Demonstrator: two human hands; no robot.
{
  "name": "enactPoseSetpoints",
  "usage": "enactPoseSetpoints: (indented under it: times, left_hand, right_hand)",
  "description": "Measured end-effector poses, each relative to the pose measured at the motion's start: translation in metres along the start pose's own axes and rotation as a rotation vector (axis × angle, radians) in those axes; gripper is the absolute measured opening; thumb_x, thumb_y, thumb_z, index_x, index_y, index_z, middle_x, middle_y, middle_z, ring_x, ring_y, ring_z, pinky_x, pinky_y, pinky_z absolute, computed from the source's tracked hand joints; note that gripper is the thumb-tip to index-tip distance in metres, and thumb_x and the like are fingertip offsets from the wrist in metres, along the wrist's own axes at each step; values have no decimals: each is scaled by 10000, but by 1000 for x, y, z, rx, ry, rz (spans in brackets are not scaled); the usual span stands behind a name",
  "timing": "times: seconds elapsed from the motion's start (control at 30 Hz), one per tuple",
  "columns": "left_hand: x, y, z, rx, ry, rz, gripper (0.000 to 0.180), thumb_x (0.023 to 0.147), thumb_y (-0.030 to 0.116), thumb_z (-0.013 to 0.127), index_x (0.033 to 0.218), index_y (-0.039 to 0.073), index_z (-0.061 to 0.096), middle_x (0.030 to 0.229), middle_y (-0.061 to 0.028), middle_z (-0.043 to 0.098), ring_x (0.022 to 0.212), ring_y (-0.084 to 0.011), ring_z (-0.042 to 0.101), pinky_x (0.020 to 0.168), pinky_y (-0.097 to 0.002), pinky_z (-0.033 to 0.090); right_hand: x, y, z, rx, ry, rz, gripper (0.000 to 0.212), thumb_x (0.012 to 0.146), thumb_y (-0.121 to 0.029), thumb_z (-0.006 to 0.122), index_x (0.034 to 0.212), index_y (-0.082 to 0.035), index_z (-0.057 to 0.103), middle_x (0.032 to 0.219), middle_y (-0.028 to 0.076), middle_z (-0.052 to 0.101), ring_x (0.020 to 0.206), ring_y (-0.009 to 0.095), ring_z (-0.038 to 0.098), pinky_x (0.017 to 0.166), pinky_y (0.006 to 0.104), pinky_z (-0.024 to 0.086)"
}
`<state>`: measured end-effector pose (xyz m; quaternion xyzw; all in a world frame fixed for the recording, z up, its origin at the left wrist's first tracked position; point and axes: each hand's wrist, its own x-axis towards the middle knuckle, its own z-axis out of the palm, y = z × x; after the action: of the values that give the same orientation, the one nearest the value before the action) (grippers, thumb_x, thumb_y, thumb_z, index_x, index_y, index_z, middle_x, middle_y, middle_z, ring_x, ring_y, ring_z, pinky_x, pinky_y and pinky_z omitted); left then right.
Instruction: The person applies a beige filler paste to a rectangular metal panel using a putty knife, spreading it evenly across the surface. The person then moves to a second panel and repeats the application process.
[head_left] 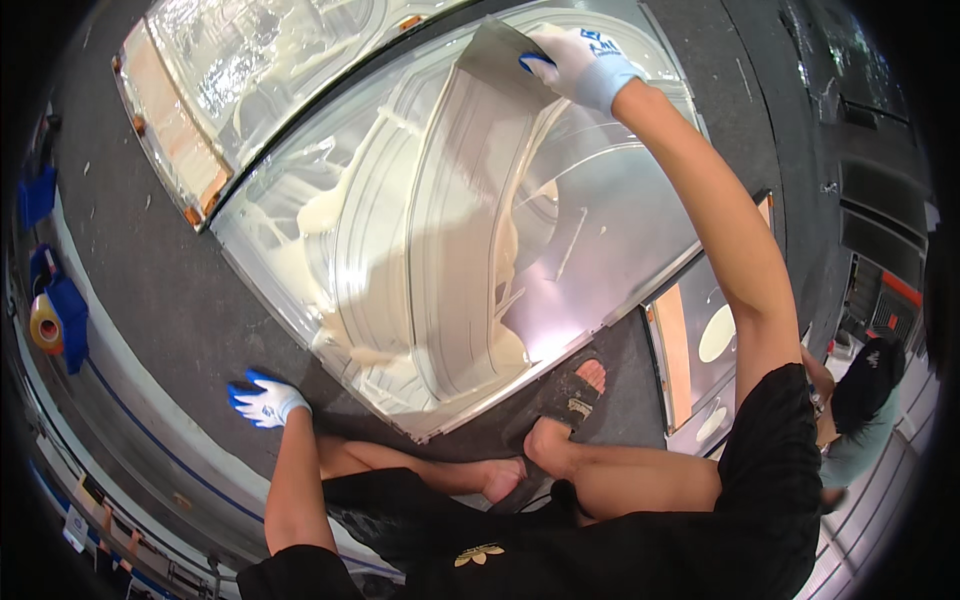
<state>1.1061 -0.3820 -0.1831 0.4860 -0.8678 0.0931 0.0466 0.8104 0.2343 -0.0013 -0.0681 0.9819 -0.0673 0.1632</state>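
My right hand (588,66), in a white glove with blue fingertips, is closed on a wide grey flat-bladed spreader (496,62). The blade lies near the far edge of a shiny metal panel (625,235) on the floor. Cream-coloured paste (440,290) covers much of that panel, in curved ridged streaks and a smooth band trailing from the blade toward me. Thicker blobs line the band's sides, and the panel's right part is mostly bare metal. My left hand (268,402), gloved the same way, is apart from the panel at the near left, with its fingers spread over the dark floor (150,260).
A second paste-smeared panel (270,65) with a wooden edge strip lies at the far left. Another panel (700,330) with pale round patches sits at right. A roll of yellow tape (46,325) hangs at the left. Behind my right arm, a person in a black cap (868,390) bends down.
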Motion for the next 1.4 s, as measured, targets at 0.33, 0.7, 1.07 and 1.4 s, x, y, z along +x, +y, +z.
enactPoseSetpoints:
  times: [0.33,0.7,1.07,1.4]
  left_hand:
    - [-1,0,0,36,24,53,657,1057,597,438,1568,185,435,1597,-125,436,1446,-333,439,1178,-517,351]
    - [-1,3,-5,38,13,22,643,1064,601,412,1564,198,440,1598,-124,445,1447,-328,438,1166,-534,352]
    - [0,-1,-2,121,-2,21,660,1060,637,384,1581,232,414,1601,-87,443,1443,-307,454,1142,-538,383]
    - [6,-10,5,136,-17,53,637,1078,602,371,1584,218,408,1607,-95,432,1450,-318,441,1137,-541,386]
  right_hand:
    - [23,2,-26,37,-26,107,343,1027,-359,556,1253,-134,681,1009,134,752,933,338,712,856,441,541]
    - [23,-102,10,204,-202,50,348,1020,-370,550,1183,-97,690,1040,176,744,983,377,710,886,479,545]
    - [39,13,-16,161,-101,270,406,1027,-398,561,1247,-79,681,1174,164,736,1097,355,690,947,455,537]
    - [39,160,-48,30,-70,529,446,1012,-443,591,1313,-125,677,1191,157,735,1096,353,688,971,448,520]
